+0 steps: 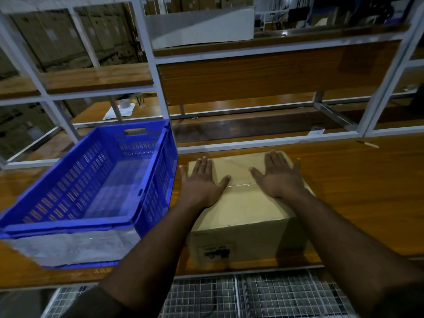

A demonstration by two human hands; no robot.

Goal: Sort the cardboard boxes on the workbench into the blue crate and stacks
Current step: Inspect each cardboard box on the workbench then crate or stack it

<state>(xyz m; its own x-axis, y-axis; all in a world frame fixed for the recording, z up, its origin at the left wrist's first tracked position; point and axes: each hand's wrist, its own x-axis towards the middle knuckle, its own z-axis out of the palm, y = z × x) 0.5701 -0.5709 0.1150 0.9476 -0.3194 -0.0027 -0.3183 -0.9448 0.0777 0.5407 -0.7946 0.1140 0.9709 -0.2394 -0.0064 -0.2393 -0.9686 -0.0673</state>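
Item one: my left hand, flat, fingers straight and spread, palm down on the top of the cardboard box, forearm stretched forward. Item two: my right hand, likewise flat and spread, thumb splayed inward, on the box top's far right part; neither hand grips anything. Item three: the box itself, closed, taped along its seam, a dark label on its near face, sitting on the wooden workbench. Item four: blue crate, just left of the box, on the same workbench.
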